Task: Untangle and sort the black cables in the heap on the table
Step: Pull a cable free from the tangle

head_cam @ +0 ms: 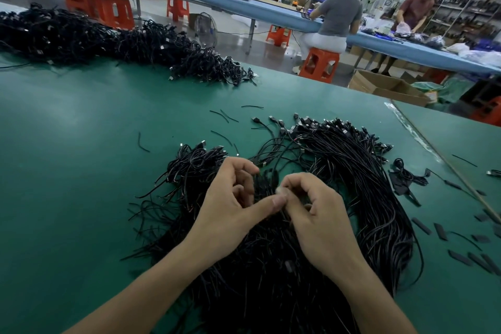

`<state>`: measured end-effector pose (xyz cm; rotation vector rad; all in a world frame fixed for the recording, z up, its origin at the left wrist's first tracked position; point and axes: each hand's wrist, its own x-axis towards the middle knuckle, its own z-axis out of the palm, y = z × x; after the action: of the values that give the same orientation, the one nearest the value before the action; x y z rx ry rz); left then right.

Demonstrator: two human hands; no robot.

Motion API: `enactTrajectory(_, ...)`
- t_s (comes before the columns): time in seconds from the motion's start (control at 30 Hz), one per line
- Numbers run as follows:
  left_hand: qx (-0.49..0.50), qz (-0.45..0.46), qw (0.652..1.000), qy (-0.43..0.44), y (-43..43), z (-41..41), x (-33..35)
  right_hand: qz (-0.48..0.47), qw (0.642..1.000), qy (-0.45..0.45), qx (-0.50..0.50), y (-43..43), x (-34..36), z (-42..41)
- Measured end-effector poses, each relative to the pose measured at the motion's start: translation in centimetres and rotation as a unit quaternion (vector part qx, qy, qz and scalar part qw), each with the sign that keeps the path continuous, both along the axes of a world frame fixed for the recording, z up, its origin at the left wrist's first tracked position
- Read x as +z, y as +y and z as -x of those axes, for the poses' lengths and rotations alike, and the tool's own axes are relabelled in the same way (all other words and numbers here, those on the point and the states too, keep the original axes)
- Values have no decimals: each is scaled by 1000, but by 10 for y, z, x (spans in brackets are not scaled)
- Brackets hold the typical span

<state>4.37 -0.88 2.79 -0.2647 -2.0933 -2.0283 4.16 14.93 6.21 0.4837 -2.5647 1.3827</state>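
Untangling step: R hand (320, 219) pinches cable (267, 180) over heap (352, 184), near edge of table (81, 144); L hand (233, 206) curled, grip unclear. Next: tease strand free gently.

The left hand (230, 198) and right hand (317, 214) are meeting over the middle of the heap of cables (271, 266), which is lying on the table (81, 144). The right fingers are pinching strands there, with the left thumb touching them. Just left of the grip a tangled clump (189, 165) is sitting. Behind and right of it an aligned bundle (352, 160) is curving round, its plugs (311, 122) pointing away. Beyond the grip, offcuts (225, 116) are lying apart. Far right, flat strips (439, 230) are lying scattered. Well behind and left, a second pile (108, 38) is stretching along the table's far edge.
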Motion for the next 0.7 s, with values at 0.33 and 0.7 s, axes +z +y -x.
enactTrajectory(0.33, -47, -54, 996, -51, 4, 2, -2, 108, 993, -39, 6, -7, -1, -2)
enactTrajectory(0.7, -47, -86, 994, -46, -5, 9, -4, 196, 957, -207, 55, -9, -16, -2)
